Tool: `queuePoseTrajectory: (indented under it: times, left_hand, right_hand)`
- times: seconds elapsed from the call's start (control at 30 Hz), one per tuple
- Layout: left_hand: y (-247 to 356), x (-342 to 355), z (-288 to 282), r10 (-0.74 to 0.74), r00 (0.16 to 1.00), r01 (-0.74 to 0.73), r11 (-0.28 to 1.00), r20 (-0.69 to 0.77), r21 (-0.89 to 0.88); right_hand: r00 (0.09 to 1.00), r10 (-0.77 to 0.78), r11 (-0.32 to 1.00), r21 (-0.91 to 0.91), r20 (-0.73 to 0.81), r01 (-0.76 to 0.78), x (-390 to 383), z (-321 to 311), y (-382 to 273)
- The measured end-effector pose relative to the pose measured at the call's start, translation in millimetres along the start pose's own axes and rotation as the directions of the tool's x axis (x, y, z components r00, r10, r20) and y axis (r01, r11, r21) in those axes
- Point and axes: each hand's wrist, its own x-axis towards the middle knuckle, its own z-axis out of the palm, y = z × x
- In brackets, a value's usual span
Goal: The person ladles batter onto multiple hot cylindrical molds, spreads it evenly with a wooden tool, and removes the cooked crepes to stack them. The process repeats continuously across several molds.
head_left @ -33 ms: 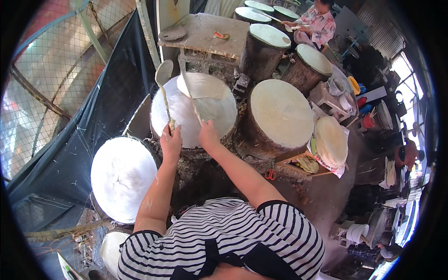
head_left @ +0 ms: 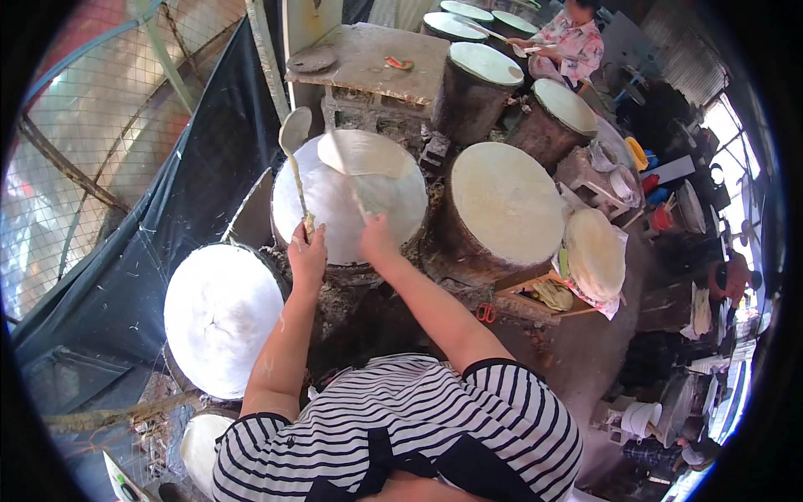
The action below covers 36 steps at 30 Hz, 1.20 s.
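Observation:
My left hand (head_left: 308, 258) is closed round the handle of a long ladle (head_left: 295, 131), whose bowl is raised over the far left rim of a round griddle (head_left: 288, 197). A long thin stick (head_left: 345, 174) is gripped in my right hand (head_left: 380, 241), slightly blurred, above the near right part of the griddle. The stick's far end reaches a pale round of batter or dough (head_left: 372, 156) on the griddle's far side. Whether the stick touches it, I cannot tell. A faint whitish film covers much of the griddle.
A whitish griddle (head_left: 219, 322) stands at left, and a drum-like stove topped with a pale round (head_left: 506, 201) at right. Beyond it, flatbreads (head_left: 594, 255) are stacked. Behind is a block-built ledge (head_left: 389, 63). Another person (head_left: 573, 42) works at the far stoves.
My right hand has shifted slightly to the right with the stick. My left hand and the ladle hold nearly the same place.

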Motion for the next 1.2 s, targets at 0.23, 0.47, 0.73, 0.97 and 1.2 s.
queuePoseTrajectory:
  times: [0.23, 0.47, 0.73, 0.97, 1.2]
  left_hand:
    - [-4, -13, -14, 0.004, 1.000, -0.005, 1.000, -0.027, -0.005]
    - [-1, -28, -24, 0.051, 0.989, -0.036, 0.994, -0.141, 0.104]
    - [8, -39, -18, 0.025, 0.991, -0.013, 0.996, -0.133, 0.093]
    - [2, -33, -15, -0.010, 0.993, 0.010, 1.000, -0.115, 0.005]
    - [13, -42, -16, 0.014, 0.978, 0.003, 0.997, -0.208, 0.083]
  right_hand:
    - [1.000, -0.030, 0.999, -0.034, -0.008, 0.030, 26, -7, 18]
    - [0.999, -0.018, 1.000, -0.013, 0.035, 0.018, 51, -24, 26]
    - [0.968, -0.172, 0.984, 0.067, 0.181, 0.162, 39, -11, 15]
    - [0.985, -0.174, 0.978, 0.121, 0.008, 0.171, 2, -18, 28]
    - [0.964, -0.249, 0.964, 0.120, 0.091, 0.238, 24, -22, 33]
